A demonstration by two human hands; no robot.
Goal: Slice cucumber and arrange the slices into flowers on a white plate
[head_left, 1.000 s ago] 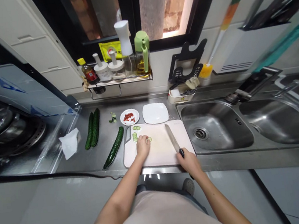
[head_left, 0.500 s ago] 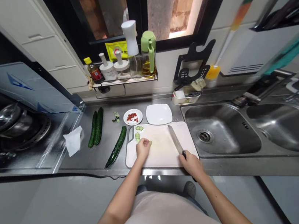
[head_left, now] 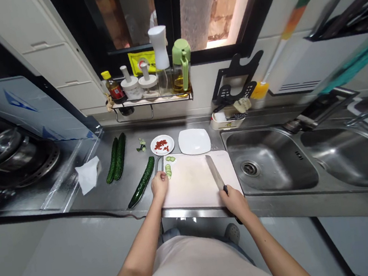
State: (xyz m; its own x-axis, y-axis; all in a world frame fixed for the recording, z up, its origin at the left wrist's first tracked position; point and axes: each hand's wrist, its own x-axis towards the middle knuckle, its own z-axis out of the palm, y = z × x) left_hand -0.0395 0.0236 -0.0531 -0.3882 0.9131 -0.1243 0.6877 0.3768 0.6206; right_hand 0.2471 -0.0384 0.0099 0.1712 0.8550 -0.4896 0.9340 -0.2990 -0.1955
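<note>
My right hand [head_left: 235, 201] is wrapped round the black handle of a kitchen knife [head_left: 215, 173], whose blade lies over the right part of the white cutting board [head_left: 196, 191]. At the board's left edge, my left hand [head_left: 160, 187] is closed in a pinch, its fingertips at the lowest slice in a short row of cucumber slices [head_left: 168, 169]. More cucumber slices [head_left: 170, 158] lie just above that row. Left of the board rests a whole cucumber [head_left: 141, 183], with two more cucumbers [head_left: 116, 159] farther left.
Behind the board stand a small plate of red pieces [head_left: 162, 145] and a white plate [head_left: 194, 141]. Cucumber scraps [head_left: 141, 145] and a paper towel [head_left: 88, 175] lie on the steel counter. A sink [head_left: 272, 160] adjoins on the right; a seasoning rack [head_left: 153, 100] hangs above.
My left hand has moved left across the board, from its left-middle part to the row of cucumber slices, carrying a slice. The right hand and knife have hardly moved.
</note>
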